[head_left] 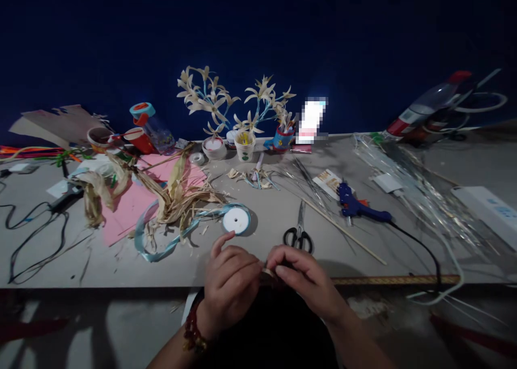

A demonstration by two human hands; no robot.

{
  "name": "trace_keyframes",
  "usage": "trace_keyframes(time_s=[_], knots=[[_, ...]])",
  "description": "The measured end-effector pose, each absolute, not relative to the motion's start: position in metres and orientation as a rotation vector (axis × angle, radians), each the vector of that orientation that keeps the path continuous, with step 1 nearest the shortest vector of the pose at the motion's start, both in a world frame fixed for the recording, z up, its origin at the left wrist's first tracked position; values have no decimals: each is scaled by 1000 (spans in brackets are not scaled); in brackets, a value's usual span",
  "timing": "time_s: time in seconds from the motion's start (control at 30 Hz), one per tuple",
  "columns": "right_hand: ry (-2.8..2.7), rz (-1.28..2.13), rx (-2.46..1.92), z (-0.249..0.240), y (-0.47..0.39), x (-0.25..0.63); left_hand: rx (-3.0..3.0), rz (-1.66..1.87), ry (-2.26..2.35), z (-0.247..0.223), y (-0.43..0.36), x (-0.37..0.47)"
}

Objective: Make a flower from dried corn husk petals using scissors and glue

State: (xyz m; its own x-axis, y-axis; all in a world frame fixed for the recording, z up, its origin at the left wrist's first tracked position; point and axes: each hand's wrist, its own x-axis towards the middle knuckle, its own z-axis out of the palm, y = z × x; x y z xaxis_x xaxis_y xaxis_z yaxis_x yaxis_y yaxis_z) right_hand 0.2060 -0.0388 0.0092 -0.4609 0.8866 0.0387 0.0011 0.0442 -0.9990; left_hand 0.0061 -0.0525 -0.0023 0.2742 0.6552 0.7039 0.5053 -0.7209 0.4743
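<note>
My left hand (pixel 233 276) and my right hand (pixel 302 274) meet at the table's front edge, fingertips pinched together. Between them shows a small pale piece (pixel 267 273), perhaps dried husk; most of it is hidden by the fingers. The little finger of the left hand is raised. Just beyond that hand lies a spool of light blue ribbon (pixel 236 220), its loose end trailing left. Black-handled scissors (pixel 299 238) lie past the right hand, blades pointing away. Dried corn husks (pixel 173 202) are heaped to the left on pink paper (pixel 115 218).
Pale flowers on blue stems stand in a paper cup (pixel 244 147) and a white pot (pixel 214 149) at the back. Rightward are a blue glue gun (pixel 361 207) with its cord, a thin stick (pixel 343 230), clear plastic wrapping (pixel 436 196) and a tilted bottle (pixel 428 108). Black cables (pixel 36 274) lie left.
</note>
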Motion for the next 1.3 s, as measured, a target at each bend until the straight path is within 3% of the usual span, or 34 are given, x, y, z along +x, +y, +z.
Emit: trace_keyframes(time_s=[0.2,0.37,0.63,0.87,1.13,1.3], knots=[[-1889,720,-971,20,-50,199,2416,1428,1191,2,-55,8],[-2037,446,-957,22,-49,194,2420,1382,1236,7,-57,13],[-2100,473,-940,25,-44,193,2425,1279,1261,14,-60,16],[-1756,415,-1177,16,-45,205,2270,1311,1353,15,-61,16],[-2007,561,-1043,25,-42,187,2248,1266,1326,16,-60,18],[-2006,483,-1071,16,-40,193,2190,1303,1325,14,-60,18]])
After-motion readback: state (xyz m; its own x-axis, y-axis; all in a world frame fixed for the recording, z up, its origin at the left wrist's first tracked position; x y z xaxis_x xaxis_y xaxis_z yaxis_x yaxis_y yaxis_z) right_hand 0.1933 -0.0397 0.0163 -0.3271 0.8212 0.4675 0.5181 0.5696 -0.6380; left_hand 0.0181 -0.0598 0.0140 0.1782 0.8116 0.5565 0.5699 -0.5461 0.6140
